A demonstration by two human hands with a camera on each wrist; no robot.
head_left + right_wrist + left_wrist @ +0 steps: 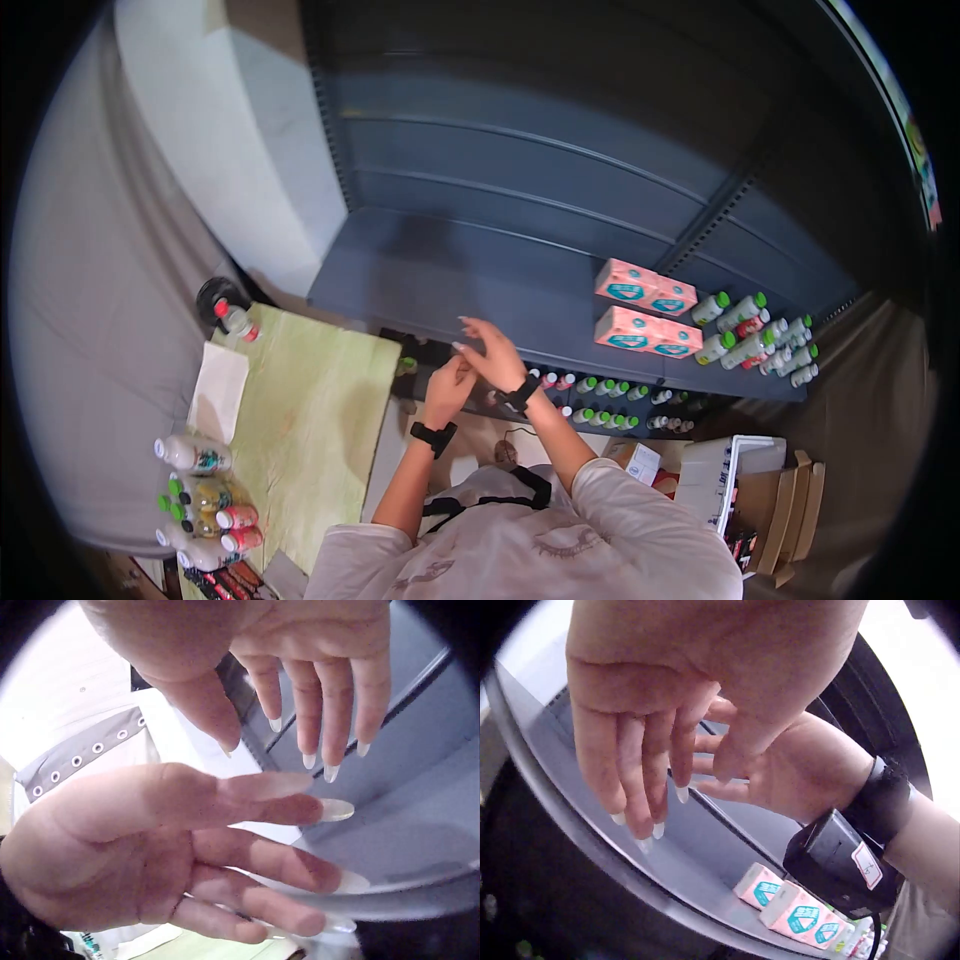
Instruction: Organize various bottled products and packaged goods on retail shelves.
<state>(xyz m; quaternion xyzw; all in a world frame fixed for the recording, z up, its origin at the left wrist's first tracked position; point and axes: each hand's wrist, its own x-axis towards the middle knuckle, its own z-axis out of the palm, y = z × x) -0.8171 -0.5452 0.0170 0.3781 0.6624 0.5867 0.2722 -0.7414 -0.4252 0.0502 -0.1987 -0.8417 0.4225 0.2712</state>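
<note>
Both hands are raised close together in front of the dark grey shelf (460,270). The left hand (448,392) has relaxed, slightly bent fingers; in the right wrist view its palm (142,847) faces the camera with nothing in it. Just beside it, the right hand (493,358) reaches a little farther forward, its fingers loosely extended and holding nothing. In the left wrist view the two hands overlap. Each wrist wears a black strap, and a black camera box (844,862) sits on the right one. Nearest on the shelf are pink tissue-style packs (625,328), to the right.
Bottles (740,350) with green and red caps stand right of the packs. More bottles (605,415) line a lower shelf. At left, a pale green table (320,400) bears a clear bottle (238,322) and grouped bottles (210,490). Open cartons (790,515) stand at lower right.
</note>
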